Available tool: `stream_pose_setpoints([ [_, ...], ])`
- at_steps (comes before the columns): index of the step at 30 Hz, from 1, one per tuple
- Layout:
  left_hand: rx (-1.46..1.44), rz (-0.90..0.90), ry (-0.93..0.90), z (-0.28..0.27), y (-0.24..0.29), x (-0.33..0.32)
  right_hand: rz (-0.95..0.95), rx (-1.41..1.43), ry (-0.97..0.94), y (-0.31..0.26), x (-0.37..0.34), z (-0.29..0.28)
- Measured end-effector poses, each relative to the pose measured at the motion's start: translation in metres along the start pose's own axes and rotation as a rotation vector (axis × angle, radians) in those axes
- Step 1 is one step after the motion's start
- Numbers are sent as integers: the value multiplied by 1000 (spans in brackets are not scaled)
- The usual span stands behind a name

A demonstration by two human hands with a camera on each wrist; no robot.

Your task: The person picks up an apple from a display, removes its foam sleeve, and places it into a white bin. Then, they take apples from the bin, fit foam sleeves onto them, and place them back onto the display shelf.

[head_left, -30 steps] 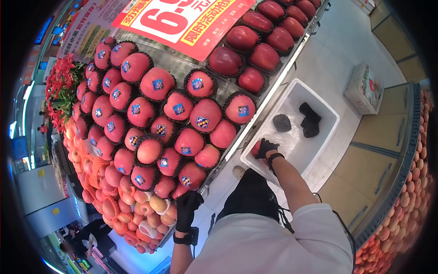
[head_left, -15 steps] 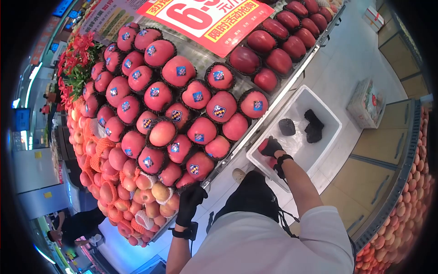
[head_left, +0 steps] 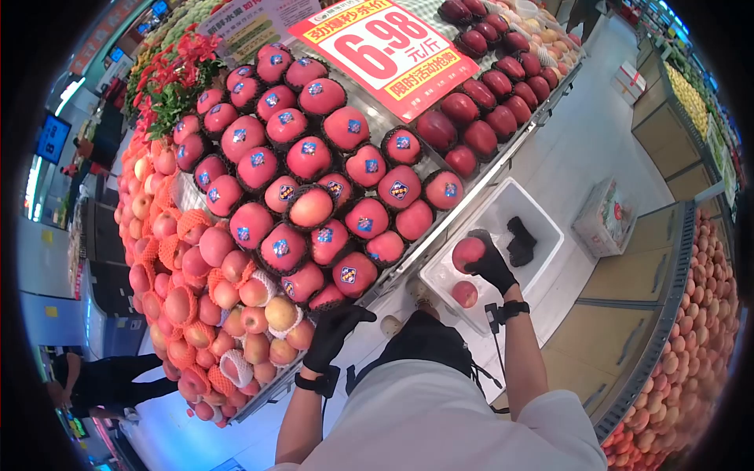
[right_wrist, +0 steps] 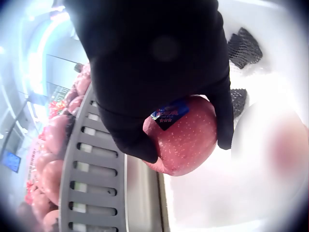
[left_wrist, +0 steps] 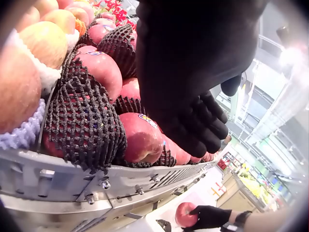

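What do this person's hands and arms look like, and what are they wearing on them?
The left hand and right hand wear black gloves. Each wrist has a dark strap, and a thin dark cable hangs by the right. The white shirt has short sleeves.

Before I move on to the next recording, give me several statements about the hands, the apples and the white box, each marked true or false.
1. The black-gloved right hand grips a round red apple. True.
2. Both hands hold an apple. False: the black-gloved left hand holds nothing.
3. The gripped apple bears a blue sticker. True.
4. The gripped apple is wrapped in netting. False: its skin is bare around the sticker.
5. Black mesh netting lies in the white, open-topped rectangular box. True.
6. No apple lies in that box. False: a second red apple rests inside.
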State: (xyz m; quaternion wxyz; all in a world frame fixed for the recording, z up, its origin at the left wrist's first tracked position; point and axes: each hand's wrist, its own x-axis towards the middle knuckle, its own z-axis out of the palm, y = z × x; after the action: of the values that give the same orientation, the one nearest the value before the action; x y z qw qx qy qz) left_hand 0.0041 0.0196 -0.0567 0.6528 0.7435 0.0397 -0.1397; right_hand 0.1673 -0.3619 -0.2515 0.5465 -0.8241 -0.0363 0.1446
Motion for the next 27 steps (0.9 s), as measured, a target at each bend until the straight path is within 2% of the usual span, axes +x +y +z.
stream_pose_setpoints([
  [4, -88, 137, 31, 3, -11, -5, -115, -22, -51, -122, -29, -3],
  [6, -89, 95, 61, 5, -5, -8, -151, -56, -88, -167, -40, 2],
  [7, -90, 72, 78, 3, -2, -9, -232, -96, -78, -185, -47, 9],
  [8, -143, 20, -10, -2, -2, -8, -313, -136, -72, -201, -53, 17],
  [11, -335, 163, 49, 1, 2, -8, -514, -161, -145, -250, -70, 42],
  [12, -545, 116, -18, -1, -1, -7, -549, -165, -166, -269, -82, 52],
  [14, -649, 135, -20, 1, 14, -8, -637, -92, -243, -289, -90, 76],
  [16, -713, 192, -18, 2, 23, -15, -723, -159, -271, -298, -92, 96],
  [19, -389, 243, 131, -8, 14, -21, -733, -215, -302, -315, -100, 118],
  [21, -692, 203, 71, -16, 2, -29, -705, -177, -286, -321, -103, 130],
  [22, -843, 183, 39, -20, 1, -33, -638, -97, -351, -326, -104, 131],
  [24, -267, 382, 157, -26, 2, -42, -501, 60, -478, -337, -105, 131],
  [25, 26, 469, 210, -28, 6, -47, -507, 48, -482, -333, -103, 134],
  [27, 14, 477, 310, -28, 18, -52, -519, 22, -487, -323, -97, 142],
])
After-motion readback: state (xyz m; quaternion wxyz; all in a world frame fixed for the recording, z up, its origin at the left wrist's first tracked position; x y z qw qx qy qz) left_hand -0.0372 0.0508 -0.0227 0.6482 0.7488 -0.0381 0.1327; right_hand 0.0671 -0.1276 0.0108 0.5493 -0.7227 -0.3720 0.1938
